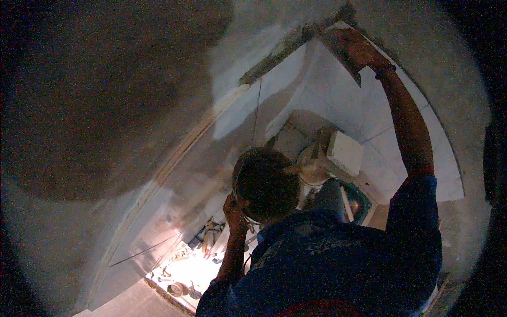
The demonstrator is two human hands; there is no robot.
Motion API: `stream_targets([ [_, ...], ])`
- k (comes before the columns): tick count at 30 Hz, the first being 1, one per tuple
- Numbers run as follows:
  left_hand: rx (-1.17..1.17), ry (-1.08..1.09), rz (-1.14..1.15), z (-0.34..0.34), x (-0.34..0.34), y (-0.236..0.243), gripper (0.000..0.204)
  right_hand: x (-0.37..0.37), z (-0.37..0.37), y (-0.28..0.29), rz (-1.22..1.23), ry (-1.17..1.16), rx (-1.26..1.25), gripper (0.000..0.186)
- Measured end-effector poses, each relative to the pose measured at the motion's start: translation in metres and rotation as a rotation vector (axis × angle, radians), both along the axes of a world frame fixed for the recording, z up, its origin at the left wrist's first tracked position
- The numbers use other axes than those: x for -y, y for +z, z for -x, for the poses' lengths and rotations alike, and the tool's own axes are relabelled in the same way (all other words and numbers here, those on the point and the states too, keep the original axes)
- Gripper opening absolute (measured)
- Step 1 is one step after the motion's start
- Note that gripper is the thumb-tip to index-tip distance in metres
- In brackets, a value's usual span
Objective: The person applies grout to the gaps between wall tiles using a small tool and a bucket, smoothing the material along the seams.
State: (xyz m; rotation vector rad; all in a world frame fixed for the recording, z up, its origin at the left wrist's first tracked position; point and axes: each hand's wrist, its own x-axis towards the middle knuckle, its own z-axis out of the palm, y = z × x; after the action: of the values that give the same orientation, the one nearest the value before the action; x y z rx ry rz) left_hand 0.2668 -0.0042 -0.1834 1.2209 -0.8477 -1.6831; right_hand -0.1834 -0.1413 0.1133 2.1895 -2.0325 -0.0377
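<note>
Neither of my own hands comes into the picture. Just below me another person in a dark blue shirt (pixel 338 264) is seen from above and behind. That person's right arm (pixel 406 127) stretches up to the top corner of the tiled wall. The right hand (pixel 355 48) lies against a flat, dark, straight-edged piece (pixel 346 66) there; its kind is too dark to make out. A dark band circles the wrist (pixel 386 70). The person's left hand (pixel 232 211) is raised to the side of the head (pixel 266 182); whether it holds anything is hidden.
Pale large tiles (pixel 380 111) cover the walls, with bare plaster (pixel 121 95) above. Beyond the person stand a white box-shaped fixture (pixel 346 151) and a green container (pixel 359 202). Strong light falls on the cluttered floor at lower left, with several tools and a round container (pixel 177 289).
</note>
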Motion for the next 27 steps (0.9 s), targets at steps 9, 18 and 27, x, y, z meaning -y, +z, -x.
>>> stream_targets([
  [9,-0.093,0.042,-0.013,-0.004,0.006,0.009,0.025,0.005,-0.005,-0.017,0.188,0.296,-0.152,0.031],
  [18,-0.102,-0.009,0.033,0.005,0.021,-0.007,0.025,0.0,-0.09,-0.003,0.082,0.373,0.181,0.031],
  [27,-0.203,-0.028,-0.053,0.026,0.02,0.01,0.045,-0.022,-0.165,0.015,0.103,0.375,0.012,0.035],
])
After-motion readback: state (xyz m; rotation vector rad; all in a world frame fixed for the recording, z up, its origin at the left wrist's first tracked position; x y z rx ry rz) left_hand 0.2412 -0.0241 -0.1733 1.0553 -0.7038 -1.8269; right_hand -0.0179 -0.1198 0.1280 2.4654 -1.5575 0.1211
